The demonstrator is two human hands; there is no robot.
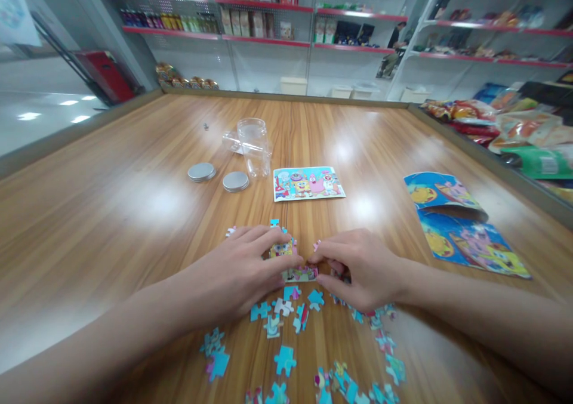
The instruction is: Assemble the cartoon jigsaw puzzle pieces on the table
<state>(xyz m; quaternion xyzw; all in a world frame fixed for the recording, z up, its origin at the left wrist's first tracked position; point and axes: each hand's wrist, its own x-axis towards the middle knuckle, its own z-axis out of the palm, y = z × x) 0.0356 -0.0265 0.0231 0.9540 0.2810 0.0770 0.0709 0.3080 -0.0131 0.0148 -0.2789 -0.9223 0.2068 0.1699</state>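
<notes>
A partly joined jigsaw puzzle with a yellow cartoon face lies between my hands. My left hand rests over its left side, fingers stretched out and thumb across the pieces. At the right edge, the curled fingers and thumb of my right hand pinch a pink puzzle piece; the fingers partly cover it. Loose puzzle pieces are scattered nearer to me, among them a plain blue piece and a white piece. Beyond my hands lies a picture card with the cartoon characters.
Clear plastic jars, one upright and one lying, are at the back beside two silver lids. Blue printed wrapping lies on the right. Snack packets are heaped past the table's right edge, with stocked shelves behind.
</notes>
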